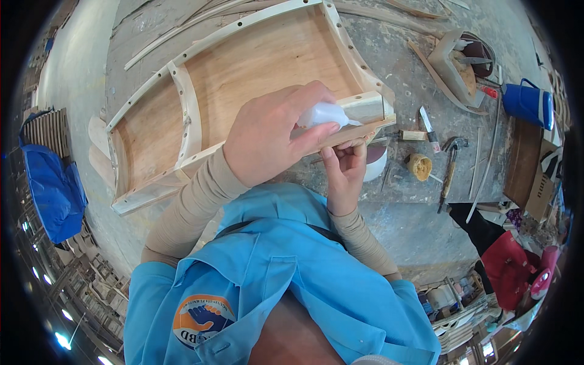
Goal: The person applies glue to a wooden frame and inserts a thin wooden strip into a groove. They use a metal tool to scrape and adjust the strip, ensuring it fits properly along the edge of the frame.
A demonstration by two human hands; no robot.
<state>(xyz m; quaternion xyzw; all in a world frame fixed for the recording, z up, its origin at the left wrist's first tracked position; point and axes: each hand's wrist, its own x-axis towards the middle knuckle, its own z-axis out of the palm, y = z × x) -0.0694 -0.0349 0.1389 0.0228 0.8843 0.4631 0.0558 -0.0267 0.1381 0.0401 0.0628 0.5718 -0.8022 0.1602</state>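
Note:
My left hand is wrapped around a white squeeze bottle, lying on its side with its narrow nozzle pointing right. The nozzle tip is close to the near right edge of a curved wooden frame. This frame has a plywood panel inside, a cross rib and dark holes along its rails. Just below the nozzle, a thin wooden strip runs along the frame's near edge. My right hand pinches that strip from below, its fingertips partly hidden.
Right of the frame on the worn grey table lie a brush, a hammer and a small tub of tan paste. Beyond them are a cut plastic container with tools and a blue jug. Long wood strips lie behind the frame.

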